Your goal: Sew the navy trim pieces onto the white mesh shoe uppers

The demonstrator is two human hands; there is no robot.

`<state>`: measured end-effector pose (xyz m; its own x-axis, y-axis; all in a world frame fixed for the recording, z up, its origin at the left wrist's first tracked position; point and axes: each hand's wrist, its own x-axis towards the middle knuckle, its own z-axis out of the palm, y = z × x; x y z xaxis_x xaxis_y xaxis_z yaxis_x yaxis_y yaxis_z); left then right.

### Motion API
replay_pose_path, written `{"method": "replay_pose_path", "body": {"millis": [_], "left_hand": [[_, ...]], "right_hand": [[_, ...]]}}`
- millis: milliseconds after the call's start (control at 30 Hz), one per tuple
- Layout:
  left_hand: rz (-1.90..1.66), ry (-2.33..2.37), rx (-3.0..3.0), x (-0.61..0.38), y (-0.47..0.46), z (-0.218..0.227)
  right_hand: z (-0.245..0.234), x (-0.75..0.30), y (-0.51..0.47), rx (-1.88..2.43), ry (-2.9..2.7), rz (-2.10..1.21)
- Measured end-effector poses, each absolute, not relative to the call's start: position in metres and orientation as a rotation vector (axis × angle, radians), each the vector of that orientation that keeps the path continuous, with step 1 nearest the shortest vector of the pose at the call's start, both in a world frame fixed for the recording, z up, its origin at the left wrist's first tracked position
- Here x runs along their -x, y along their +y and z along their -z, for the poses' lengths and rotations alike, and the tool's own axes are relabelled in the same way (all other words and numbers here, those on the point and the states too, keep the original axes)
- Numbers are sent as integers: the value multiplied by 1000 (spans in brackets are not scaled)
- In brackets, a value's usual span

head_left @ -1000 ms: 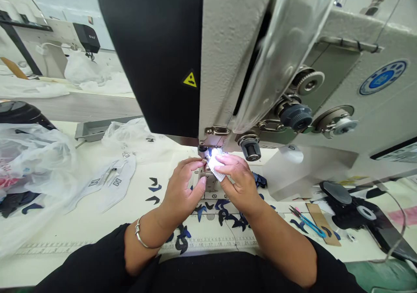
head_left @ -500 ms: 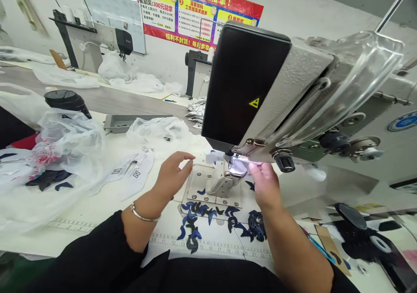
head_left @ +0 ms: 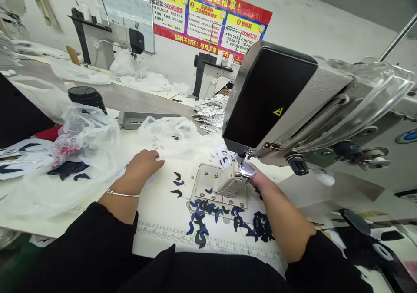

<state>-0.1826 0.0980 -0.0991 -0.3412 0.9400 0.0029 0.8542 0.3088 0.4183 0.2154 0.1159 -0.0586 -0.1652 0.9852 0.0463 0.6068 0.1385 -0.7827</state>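
My left hand [head_left: 143,167] is over the white table, its fingers curled and close together. What they hold, if anything, is hidden beneath them. A bit of white printed material shows beside its wrist. My right hand [head_left: 257,178] reaches behind the metal post [head_left: 233,180] of the sewing machine [head_left: 270,97], where its fingers are out of sight. White pieces with dark marks [head_left: 223,155] lie just behind that post. Small dark blue and black curved cut pieces [head_left: 215,210] are spread along the near side of the machine bed. A few more dark pieces [head_left: 177,182] lie between my hands.
A crumpled plastic bag [head_left: 91,132] and a dark lidded cup [head_left: 86,97] stand at left. Behind are a grey tray [head_left: 140,119], another plastic bag [head_left: 172,130] and a stack of white pieces [head_left: 211,110]. A printed ruler [head_left: 169,233] runs along the near edge.
My left hand has moved left, away from the machine, onto the white shoe-upper pieces. My right hand has gone from beside the needle to behind the post. The view has shifted slightly.
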Motion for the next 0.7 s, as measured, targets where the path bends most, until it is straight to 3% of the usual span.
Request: {"method": "replay_pose_path", "body": {"millis": [367,533,700], "left_hand": [[-334,2474,-1511,192,87,111],[-495,2425,-1528,182,77,99],[-858,2398,-1714,149,31,59]], "right_hand": [[59,-248,43,1596,-1738,-810],[66,-251,2,1567,-1752,-833],[56,-238,-36,1405,-1825,-983]]}}
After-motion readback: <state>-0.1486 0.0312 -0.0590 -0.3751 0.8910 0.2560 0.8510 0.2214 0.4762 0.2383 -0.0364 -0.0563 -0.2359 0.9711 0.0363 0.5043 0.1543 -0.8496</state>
